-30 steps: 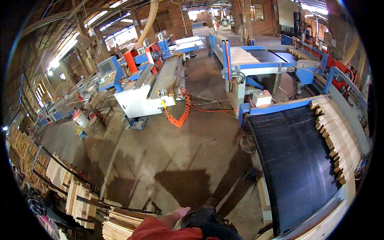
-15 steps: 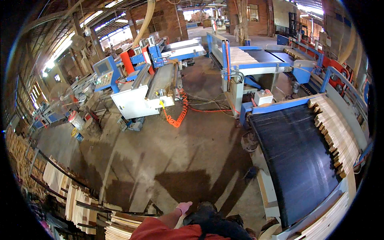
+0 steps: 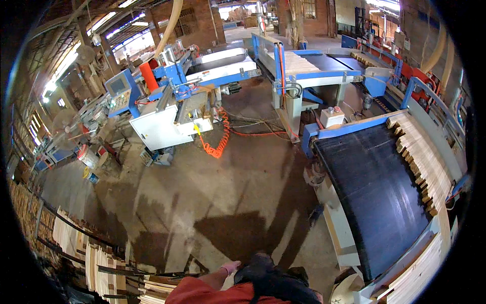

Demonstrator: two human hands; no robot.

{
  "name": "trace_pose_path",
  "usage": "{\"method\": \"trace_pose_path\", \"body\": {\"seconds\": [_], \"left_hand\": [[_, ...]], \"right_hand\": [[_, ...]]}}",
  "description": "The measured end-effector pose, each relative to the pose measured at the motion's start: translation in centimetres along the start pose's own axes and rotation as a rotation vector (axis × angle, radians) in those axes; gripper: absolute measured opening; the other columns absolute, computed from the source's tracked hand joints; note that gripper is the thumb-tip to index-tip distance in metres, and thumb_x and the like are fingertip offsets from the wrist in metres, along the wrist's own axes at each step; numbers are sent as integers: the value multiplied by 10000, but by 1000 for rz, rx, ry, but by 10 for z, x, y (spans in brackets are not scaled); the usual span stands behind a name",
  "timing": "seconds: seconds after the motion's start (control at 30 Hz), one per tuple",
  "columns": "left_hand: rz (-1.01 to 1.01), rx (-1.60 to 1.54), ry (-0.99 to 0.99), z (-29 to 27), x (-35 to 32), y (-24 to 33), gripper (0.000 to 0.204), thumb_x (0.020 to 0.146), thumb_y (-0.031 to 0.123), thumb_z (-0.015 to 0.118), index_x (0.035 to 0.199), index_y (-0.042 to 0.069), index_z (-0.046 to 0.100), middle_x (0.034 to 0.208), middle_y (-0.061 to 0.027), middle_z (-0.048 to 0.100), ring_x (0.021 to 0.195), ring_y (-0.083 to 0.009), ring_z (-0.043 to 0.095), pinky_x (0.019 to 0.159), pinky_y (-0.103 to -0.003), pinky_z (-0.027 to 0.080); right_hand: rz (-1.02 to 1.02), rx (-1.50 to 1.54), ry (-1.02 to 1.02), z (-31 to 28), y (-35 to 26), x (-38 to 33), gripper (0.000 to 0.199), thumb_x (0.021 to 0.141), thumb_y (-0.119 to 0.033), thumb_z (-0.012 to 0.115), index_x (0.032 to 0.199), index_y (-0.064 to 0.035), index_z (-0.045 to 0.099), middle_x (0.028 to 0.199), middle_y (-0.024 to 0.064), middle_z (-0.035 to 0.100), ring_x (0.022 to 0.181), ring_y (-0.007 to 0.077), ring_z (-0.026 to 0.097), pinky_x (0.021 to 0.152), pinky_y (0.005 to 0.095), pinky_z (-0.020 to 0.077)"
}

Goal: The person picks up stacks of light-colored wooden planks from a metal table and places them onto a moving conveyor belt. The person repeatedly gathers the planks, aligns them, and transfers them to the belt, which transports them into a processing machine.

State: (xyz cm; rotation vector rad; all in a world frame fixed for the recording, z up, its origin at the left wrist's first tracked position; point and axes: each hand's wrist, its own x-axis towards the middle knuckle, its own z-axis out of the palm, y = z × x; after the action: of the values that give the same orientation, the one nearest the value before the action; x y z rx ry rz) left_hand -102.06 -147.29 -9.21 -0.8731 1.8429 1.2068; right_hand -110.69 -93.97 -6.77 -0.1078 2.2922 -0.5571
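Note:
My left hand [image 3: 231,267] hangs low beside my dark trousers [image 3: 266,276], at the end of a bare forearm below a red sleeve [image 3: 212,294]. It appears pinkish and small, and its fingers are too indistinct to make out. Nothing held shows in it. Close to that arm, at the lower left, lie stacks of pale wooden strips [image 3: 154,287]. My right hand is out of sight. On the right, a black conveyor belt [image 3: 374,187] carries a slanting row of pale wooden strips [image 3: 422,154] along its far side.
Ahead on the left stands a white and blue machine [image 3: 159,129] with a control panel [image 3: 121,93] and a coiled orange hose [image 3: 217,147]. A blue-framed conveyor [image 3: 324,76] runs behind the belt. Black rails [image 3: 76,230] edge the wood stacks. Buckets [image 3: 88,157] stand farther left.
The whole view has shifted slightly, so the machines sit farther left. The blue unit on the left machine has changed position along its bed. My left hand stays low beside my trousers.

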Motion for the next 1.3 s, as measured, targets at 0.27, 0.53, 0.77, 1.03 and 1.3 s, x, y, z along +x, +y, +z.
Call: {"method": "trace_pose_path", "body": {"seconds": [0.27,0.53,0.77,1.03,1.3], "left_hand": [[-5,-198,212,1,-11,35,564,996,515,588,1227,23,738,1148,-115,737,1029,-254,654,931,-406,496],[-10,-203,152,-2,-15,40,688,985,614,548,1260,3,705,1203,-202,731,1108,-329,681,967,-436,498],[-105,-151,239,8,-23,9,656,983,619,537,1224,40,731,1104,-206,748,1049,-311,697,946,-426,513],[-188,-712,337,40,-49,-12,447,948,425,712,1065,-3,763,955,-106,732,897,-239,674,815,-388,535],[-158,-869,196,52,-28,-47,461,978,439,675,1138,16,765,1057,-77,755,929,-214,679,833,-366,540]], "right_hand": [[5,-22,-35,1,-11,1,341,883,-300,698,1147,-86,728,1153,207,723,1115,335,693,897,407,553],[-51,-61,-50,-7,-28,20,338,882,-304,697,1140,-87,727,1154,205,723,1118,338,692,898,410,552],[-131,-146,-78,-34,-63,56,337,881,-308,697,1134,-89,727,1155,204,723,1121,341,691,900,413,552],[-200,-214,-113,-46,-91,77,335,879,-313,696,1127,-90,726,1157,203,722,1123,344,690,901,416,551],[-227,-263,-135,-49,-98,84,333,878,-318,696,1120,-92,726,1158,201,722,1126,347,688,903,419,551]]}}
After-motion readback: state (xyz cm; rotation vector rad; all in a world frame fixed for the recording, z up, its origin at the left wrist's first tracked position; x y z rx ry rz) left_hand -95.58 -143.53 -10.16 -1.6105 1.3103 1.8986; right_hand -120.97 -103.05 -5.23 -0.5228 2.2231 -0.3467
